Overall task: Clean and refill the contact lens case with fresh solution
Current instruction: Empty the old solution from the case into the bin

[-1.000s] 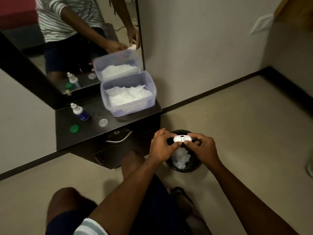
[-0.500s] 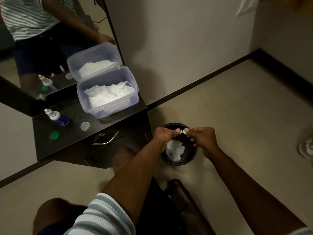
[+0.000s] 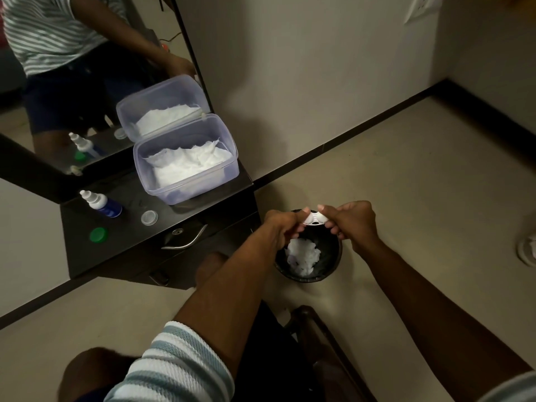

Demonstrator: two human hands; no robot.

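Note:
The white contact lens case [image 3: 314,219] is held over a black bin [image 3: 330,265] on the floor, tipped so its underside faces me. My left hand [image 3: 282,227] pinches its left end and my right hand [image 3: 349,223] pinches its right end. Crumpled white tissue [image 3: 303,256] lies inside the bin. On the dark vanity top [image 3: 130,236] a blue solution bottle [image 3: 101,203] with a white nozzle lies on its side. A green cap [image 3: 98,235] and a clear cap [image 3: 149,218] lie near it.
A clear plastic box [image 3: 185,166] of white tissues stands open at the vanity's right end, against a mirror [image 3: 87,68]. A drawer handle [image 3: 185,237] is under the top. The wall and dark skirting run behind the bin. My knees and a dark stool are below.
The case was face up between both hands; it has since been turned over above the bin. The view has shifted, and both hands keep their hold.

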